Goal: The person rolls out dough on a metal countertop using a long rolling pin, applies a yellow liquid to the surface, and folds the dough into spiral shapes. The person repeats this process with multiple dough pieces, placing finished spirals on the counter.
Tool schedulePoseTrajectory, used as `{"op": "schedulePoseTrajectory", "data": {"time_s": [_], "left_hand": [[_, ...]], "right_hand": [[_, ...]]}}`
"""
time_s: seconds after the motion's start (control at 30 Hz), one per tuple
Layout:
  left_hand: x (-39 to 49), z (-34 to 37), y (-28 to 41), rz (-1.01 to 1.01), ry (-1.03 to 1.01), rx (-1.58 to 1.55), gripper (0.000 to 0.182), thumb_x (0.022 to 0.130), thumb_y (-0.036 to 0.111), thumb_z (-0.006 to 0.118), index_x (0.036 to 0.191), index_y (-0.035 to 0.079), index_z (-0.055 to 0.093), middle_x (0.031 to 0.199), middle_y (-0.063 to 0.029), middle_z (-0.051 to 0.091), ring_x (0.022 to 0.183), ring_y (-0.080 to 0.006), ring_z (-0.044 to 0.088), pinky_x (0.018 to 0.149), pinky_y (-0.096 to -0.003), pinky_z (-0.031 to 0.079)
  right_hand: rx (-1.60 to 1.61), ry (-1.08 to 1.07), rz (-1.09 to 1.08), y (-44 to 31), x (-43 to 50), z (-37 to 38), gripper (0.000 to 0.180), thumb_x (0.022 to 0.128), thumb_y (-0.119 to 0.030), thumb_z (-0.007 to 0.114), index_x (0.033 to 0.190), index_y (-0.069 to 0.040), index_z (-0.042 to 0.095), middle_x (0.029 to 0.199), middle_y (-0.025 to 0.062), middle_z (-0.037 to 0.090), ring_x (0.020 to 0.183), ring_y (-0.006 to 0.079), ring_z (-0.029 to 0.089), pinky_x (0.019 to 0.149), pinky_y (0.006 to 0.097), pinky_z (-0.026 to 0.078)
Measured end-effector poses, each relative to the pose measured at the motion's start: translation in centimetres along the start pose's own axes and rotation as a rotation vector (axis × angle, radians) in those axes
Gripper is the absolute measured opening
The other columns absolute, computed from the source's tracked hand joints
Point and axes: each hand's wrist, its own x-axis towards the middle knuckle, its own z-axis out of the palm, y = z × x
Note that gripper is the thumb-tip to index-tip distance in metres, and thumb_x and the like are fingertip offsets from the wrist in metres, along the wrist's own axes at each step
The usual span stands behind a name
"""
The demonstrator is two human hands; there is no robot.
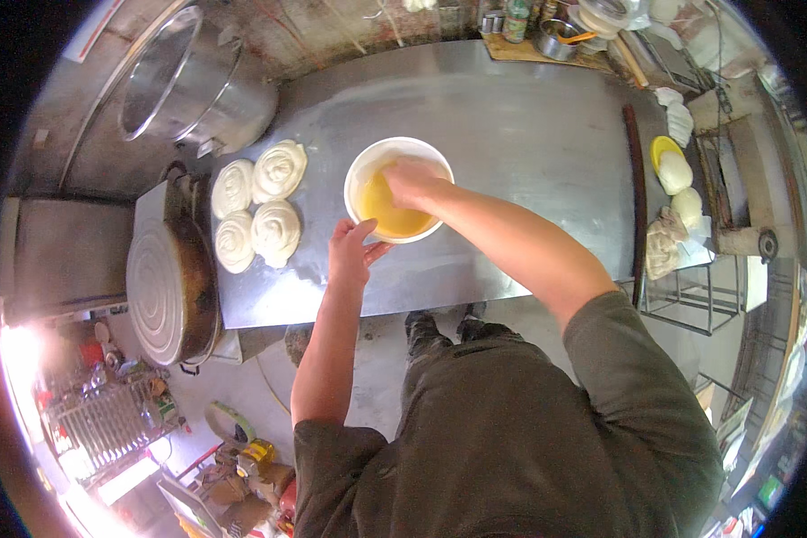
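A white bowl [354, 176] with yellow liquid [393, 214] in it is in the middle of the view, above the metal table. My left hand [353, 252] grips the bowl's near left rim, thumb over the edge and fingers beneath the side. Inside the bowl, my right hand [411, 183] reaches down to the liquid; its fingertips are hidden, and I cannot tell whether they hold anything. To the left lie several coiled dough rounds [277, 228], close together on the table.
The metal table [531, 128] spans the space before me. A round griddle [158, 289] stands at its left end, with a large metal pot [195, 94] behind. At the back right are a small pot [557, 40] and bottles. A dark bar [635, 202] edges the right side.
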Motion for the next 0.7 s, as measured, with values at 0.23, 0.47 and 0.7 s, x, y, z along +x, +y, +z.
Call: {"op": "schedulePoseTrajectory", "data": {"time_s": [0.23, 0.47, 0.7], "left_hand": [[3.9, 8.2, -2.8, -0.054, -0.107, 0.075, 0.024, 0.091, 0.012, 0.071, 0.107, 0.004, 0.056, 0.108, -0.0161, 0.067, 0.090, -0.0370, 0.072, 0.081, -0.0408, 0.065], [3.2, 3.1, -2.0, -0.055, -0.028, 0.051, 0.025, 0.092, 0.011, 0.069, 0.111, 0.003, 0.055, 0.110, -0.0169, 0.067, 0.093, -0.0384, 0.072, 0.080, -0.0417, 0.066], [1.4, -2.9, -0.4, 0.010, 0.092, -0.035, 0.024, 0.091, 0.011, 0.069, 0.108, 0.005, 0.053, 0.107, -0.0134, 0.064, 0.083, -0.0332, 0.073, 0.069, -0.0359, 0.063]], "right_hand": [[0.805, 0.063, 0.364, 11.6, 0.8, 6.4, 0.045, 0.089, -0.035, 0.078, 0.125, -0.009, 0.067, 0.108, 0.0123, 0.073, 0.100, 0.0247, 0.070, 0.086, 0.0394, 0.056], [1.814, 0.060, 0.257, 8.3, -2.8, -3.8, 0.023, 0.099, -0.035, 0.068, 0.103, -0.013, 0.067, 0.085, 0.0014, 0.063, 0.077, 0.0170, 0.064, 0.066, 0.0338, 0.055], [0.963, 0.391, 0.273, 21.1, -6.7, -0.1, 0.037, 0.105, -0.041, 0.056, 0.118, -0.007, 0.065, 0.111, 0.0125, 0.065, 0.101, 0.0262, 0.064, 0.085, 0.0434, 0.054]]}}
